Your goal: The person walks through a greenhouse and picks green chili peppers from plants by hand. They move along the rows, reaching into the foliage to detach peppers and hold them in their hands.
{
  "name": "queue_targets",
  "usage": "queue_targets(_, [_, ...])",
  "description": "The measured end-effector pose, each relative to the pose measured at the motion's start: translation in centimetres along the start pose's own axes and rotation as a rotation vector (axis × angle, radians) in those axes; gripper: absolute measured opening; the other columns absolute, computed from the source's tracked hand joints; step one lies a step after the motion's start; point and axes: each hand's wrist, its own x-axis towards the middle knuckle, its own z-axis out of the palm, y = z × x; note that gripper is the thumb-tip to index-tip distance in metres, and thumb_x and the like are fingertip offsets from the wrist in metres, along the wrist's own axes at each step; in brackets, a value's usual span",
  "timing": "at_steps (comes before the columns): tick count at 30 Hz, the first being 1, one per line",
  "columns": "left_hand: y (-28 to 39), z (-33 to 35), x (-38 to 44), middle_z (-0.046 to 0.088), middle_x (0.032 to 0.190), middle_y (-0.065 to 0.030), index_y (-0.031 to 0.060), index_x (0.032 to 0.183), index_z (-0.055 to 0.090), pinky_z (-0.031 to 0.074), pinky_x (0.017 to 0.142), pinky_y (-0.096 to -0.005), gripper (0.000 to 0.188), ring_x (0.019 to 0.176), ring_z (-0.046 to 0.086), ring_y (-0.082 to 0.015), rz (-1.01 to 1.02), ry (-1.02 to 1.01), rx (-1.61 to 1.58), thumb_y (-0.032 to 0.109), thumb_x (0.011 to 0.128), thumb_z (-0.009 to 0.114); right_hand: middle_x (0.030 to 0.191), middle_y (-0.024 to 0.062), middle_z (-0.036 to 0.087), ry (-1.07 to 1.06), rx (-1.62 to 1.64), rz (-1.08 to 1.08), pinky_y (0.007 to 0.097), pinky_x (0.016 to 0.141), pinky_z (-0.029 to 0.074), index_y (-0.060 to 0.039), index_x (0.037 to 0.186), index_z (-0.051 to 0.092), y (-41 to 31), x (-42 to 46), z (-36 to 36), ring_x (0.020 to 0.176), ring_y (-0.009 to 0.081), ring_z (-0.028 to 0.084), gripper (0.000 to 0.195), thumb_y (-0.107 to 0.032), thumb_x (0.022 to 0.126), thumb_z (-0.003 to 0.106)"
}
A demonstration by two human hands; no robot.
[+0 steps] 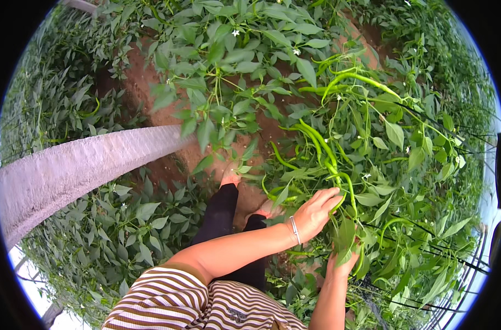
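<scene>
My left hand (317,212), with a silver bracelet at the wrist, reaches in among long green chili peppers (322,142) on a pepper plant. Its fingertips are at a curved green pepper (337,203); leaves and the hand itself hide whether they close on it. Lower right, my right hand (344,260) is among the stems, partly covered by a broad leaf (346,237). Another green pepper (361,260) hangs beside that hand, and its fingers are mostly hidden. More long peppers (357,77) arch over the foliage above.
A thick pale post (98,159) slants in from the left. Pepper plants (234,57) with white flowers stand ahead and on both sides. Dark cords (436,245) run through the plants at right. My feet stand on brown soil (250,187) between the plants.
</scene>
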Motion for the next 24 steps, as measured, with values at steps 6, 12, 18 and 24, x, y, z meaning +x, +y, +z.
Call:
queue_targets(6, [0.0,-0.1,-1.0,0.048,0.119,-0.0161,-0.0014,0.115,0.05,0.046,0.088,-0.0355,0.052,0.106,0.051,-0.0331,0.02,0.042,0.071,-0.011,0.065,0.062,0.083,0.0025,0.06,-0.084,-0.151,0.068,0.0217,0.051,0.038,-0.0088,0.104,0.053,-0.6,-2.6,0.6,0.063,0.0098,0.052,0.018,-0.019,0.089,0.055])
queue_targets(12, [-0.6,-1.0,-1.9,0.047,0.122,-0.0182,0.0012,0.118,0.048,0.042,0.091,-0.0411,0.061,0.106,0.049,-0.0359,0.036,-0.025,0.136,-0.012,0.059,0.052,0.099,0.0114,0.057,-0.396,-0.805,0.05,0.031,0.082,0.043,0.0024,0.108,0.054,-3.3,-8.1,1.9,0.087,0.0183,0.054,0.028,-0.019,0.089,0.053])
queue_targets(18, [-0.6,-1.6,-2.5,0.047,0.124,-0.0175,0.0029,0.12,0.047,0.043,0.088,-0.0414,0.062,0.107,0.049,-0.0356,0.046,-0.048,0.183,-0.011,0.059,0.054,0.087,0.0153,0.062,-0.662,-1.042,-0.671,0.0324,0.075,0.048,0.0031,0.098,0.061,-11.9,-11.4,3.9,0.079,0.0266,0.06,0.019,-0.005,0.081,0.058])
queue_targets(24, [-0.4,-1.4,-2.6,0.047,0.124,-0.0176,0.0031,0.119,0.047,0.042,0.089,-0.0411,0.06,0.109,0.048,-0.0352,0.048,-0.045,0.181,-0.008,0.062,0.057,0.105,0.0235,0.058,-0.418,-1.286,-0.734,0.0419,0.08,0.046,0.0058,0.111,0.054,-8.8,-3.7,9.2,0.094,0.038,0.058,0.032,-0.012,0.085,0.056])
